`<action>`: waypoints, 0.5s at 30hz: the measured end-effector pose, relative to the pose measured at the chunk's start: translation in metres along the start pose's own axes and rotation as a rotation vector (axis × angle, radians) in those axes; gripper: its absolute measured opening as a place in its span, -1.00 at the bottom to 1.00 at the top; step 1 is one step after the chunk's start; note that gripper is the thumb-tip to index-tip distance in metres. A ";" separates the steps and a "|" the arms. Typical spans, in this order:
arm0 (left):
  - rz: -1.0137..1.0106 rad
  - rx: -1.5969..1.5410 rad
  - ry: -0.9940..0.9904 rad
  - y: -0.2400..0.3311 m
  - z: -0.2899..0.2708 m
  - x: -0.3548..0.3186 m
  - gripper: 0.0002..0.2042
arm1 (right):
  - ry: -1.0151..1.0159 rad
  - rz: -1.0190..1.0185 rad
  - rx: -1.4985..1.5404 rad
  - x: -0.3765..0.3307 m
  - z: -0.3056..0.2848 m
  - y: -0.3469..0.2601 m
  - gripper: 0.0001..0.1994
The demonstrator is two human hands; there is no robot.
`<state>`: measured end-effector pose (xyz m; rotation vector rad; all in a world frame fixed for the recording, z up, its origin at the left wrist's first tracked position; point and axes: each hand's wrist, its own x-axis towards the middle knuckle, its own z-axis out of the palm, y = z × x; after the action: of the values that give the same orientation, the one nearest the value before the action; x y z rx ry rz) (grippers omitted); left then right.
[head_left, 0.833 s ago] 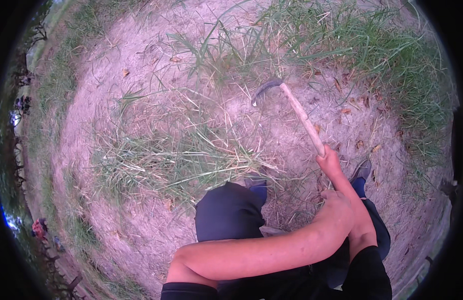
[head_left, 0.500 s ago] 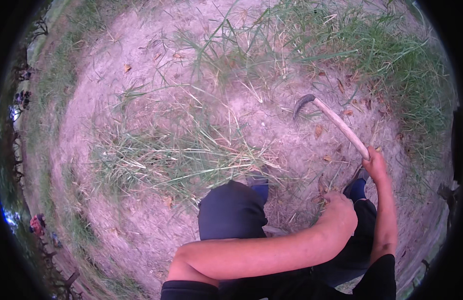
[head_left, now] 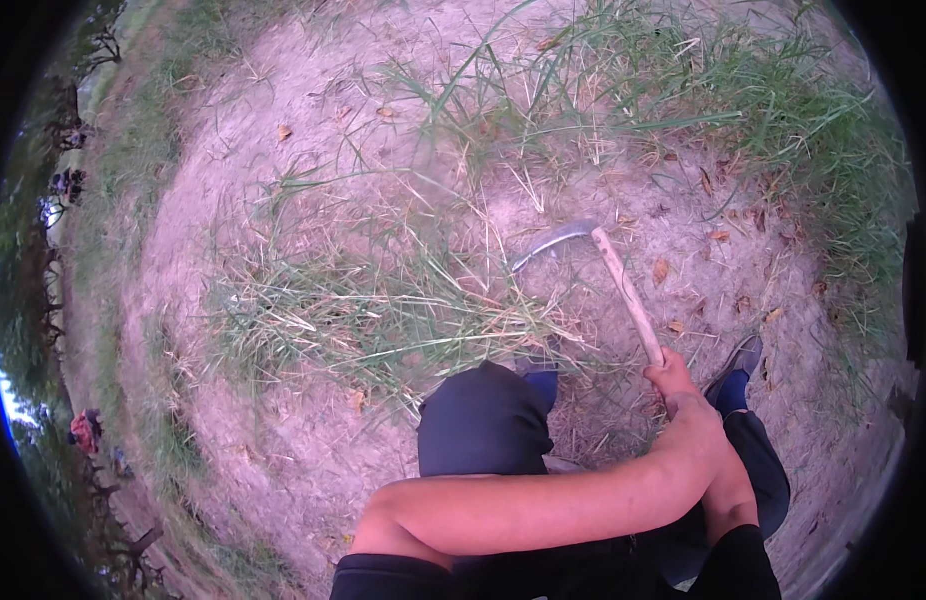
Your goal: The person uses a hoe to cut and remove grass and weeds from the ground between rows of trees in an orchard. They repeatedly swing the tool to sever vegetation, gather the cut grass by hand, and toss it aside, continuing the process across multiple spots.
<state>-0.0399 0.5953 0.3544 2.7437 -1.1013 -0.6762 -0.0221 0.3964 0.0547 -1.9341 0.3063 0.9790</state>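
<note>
While the right hand (head_left: 671,376) has its grip closed round the handle's near end, the sickle (head_left: 601,239) lies just right of the view's middle, between two and four o'clock. Its pale, slightly worn wooden handle (head_left: 629,297) runs toward eleven o'clock; from its head a thin grey blade (head_left: 561,236) curves away, the tip toward eight. Whether the blade touches the ground is unclear. At nine o'clock from it sprawls a heap of grass (head_left: 373,315), green mixed with straw-coloured stems; taller grass (head_left: 713,95) grows at one, beside brown leaves (head_left: 718,236). The left forearm (head_left: 543,512) crosses over the right one, hiding part of it; the left hand (head_left: 695,415) overlaps the right wrist, its grip impossible to tell. A dark-clad knee (head_left: 486,420) stands at six.
</note>
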 end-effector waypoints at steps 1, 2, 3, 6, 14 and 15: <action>-0.028 -0.009 -0.002 0.001 -0.001 -0.005 -0.76 | 0.000 0.004 0.086 0.006 0.013 -0.022 -0.87; -0.028 -0.029 0.011 0.002 -0.001 -0.005 -0.76 | 0.102 -0.021 0.221 0.014 0.023 -0.039 -0.87; -0.028 -0.057 -0.010 0.007 0.008 0.006 -0.76 | 0.203 -0.048 0.354 0.022 0.039 -0.062 -0.86; -0.227 -0.061 0.032 0.031 0.025 0.034 -0.78 | 0.430 -0.074 0.637 0.051 0.086 -0.093 -0.86; -0.218 -0.175 0.094 0.003 0.021 0.012 -0.80 | -0.126 0.085 0.249 0.030 0.116 -0.090 -0.82; -0.211 -0.161 0.116 -0.001 0.023 0.008 -0.80 | -0.061 0.069 0.245 0.036 0.111 -0.096 -0.84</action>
<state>-0.0441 0.5922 0.3311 2.7426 -0.7075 -0.5909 -0.0016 0.5459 0.0580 -1.6786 0.4398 0.9948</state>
